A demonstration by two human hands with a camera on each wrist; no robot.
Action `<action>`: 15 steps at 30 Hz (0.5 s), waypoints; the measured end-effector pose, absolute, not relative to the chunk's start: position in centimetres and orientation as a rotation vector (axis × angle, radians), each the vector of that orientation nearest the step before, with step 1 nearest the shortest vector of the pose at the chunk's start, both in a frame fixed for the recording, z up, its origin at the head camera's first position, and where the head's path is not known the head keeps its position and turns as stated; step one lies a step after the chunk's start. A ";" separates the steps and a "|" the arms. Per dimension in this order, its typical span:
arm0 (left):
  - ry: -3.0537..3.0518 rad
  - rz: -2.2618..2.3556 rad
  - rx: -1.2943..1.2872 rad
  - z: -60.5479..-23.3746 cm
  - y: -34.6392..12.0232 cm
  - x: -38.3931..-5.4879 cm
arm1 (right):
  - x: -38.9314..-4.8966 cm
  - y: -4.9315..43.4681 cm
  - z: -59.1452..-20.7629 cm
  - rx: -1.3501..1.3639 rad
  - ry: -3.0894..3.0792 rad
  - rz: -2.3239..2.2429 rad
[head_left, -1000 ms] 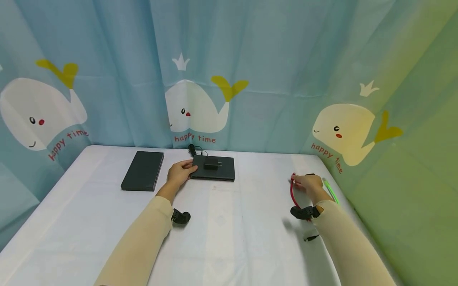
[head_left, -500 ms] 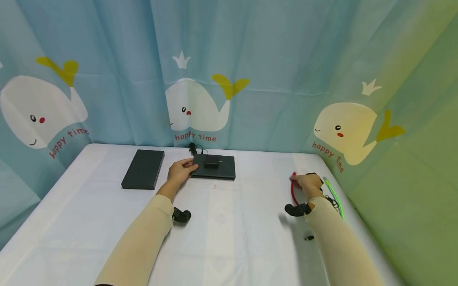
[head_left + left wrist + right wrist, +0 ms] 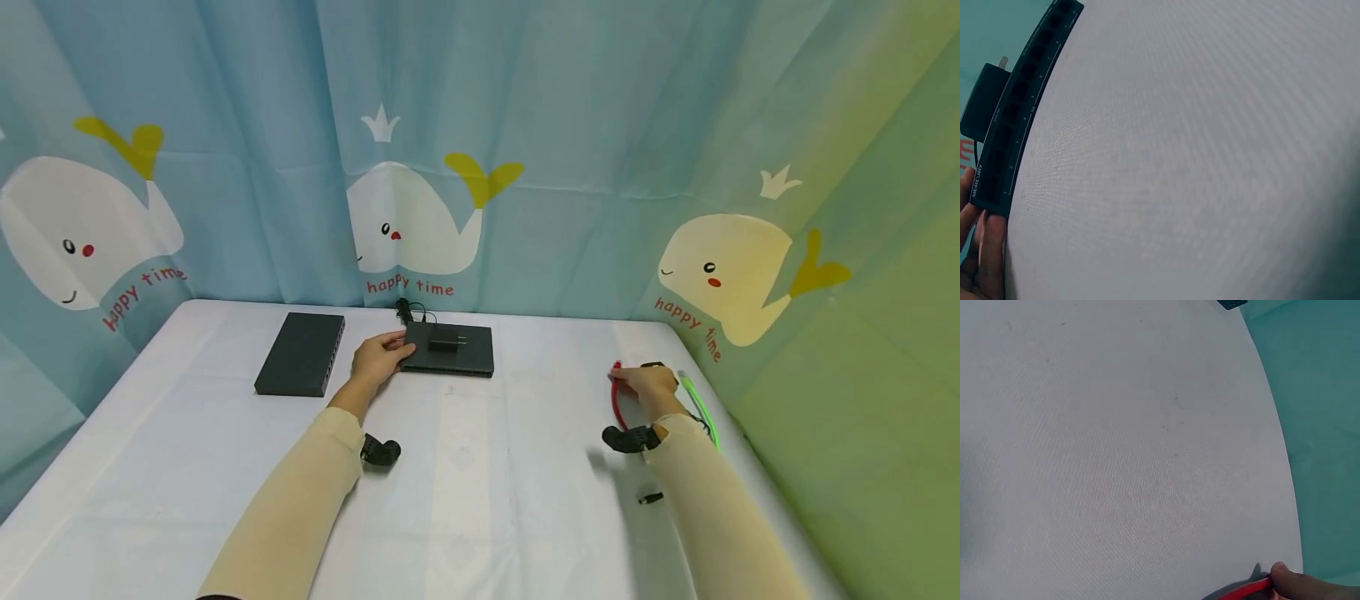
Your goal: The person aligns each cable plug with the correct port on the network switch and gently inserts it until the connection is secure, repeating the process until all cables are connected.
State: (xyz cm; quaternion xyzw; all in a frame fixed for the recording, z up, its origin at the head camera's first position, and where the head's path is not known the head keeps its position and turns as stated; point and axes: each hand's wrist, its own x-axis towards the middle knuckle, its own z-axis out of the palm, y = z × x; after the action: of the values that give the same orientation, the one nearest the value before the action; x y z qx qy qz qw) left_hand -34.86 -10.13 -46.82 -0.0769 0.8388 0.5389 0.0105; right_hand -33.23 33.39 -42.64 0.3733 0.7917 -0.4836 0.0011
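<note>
right hand (image 3: pixel 649 387) in pinching grip on red cable (image 3: pixel 616 403) (left hand (image 3: pixel 377 360) likewise on mercury-labelled black box (image 3: pixel 477 354))

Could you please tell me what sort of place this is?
Possibly a curtained work booth: a white cloth-covered table, a blue whale-printed curtain behind it, and a flat black rectangular box with ports, marked MERCURY.

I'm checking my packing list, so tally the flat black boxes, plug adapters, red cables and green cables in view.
Flat black boxes: 2, left box and right box
Plug adapter: 1
Red cable: 1
Green cable: 1
Total: 5
</note>
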 end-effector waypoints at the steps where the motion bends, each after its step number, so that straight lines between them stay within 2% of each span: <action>1: 2.618 1.682 -0.240 -46.8 -10.1 -34.8 | -33.4 33.5 -42.8 1.171 2.462 -1.551; 15: 2.598 1.697 -0.241 -47.3 -10.3 -35.3 | -33.5 34.4 -42.7 1.036 2.393 -1.600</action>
State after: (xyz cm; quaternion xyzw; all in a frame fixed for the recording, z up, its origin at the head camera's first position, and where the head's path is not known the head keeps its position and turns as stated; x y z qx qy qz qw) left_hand -35.25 -10.29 -47.28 -0.0775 0.8345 0.5453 0.0146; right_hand -33.48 34.38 -42.72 0.3383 0.7816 -0.5226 0.0408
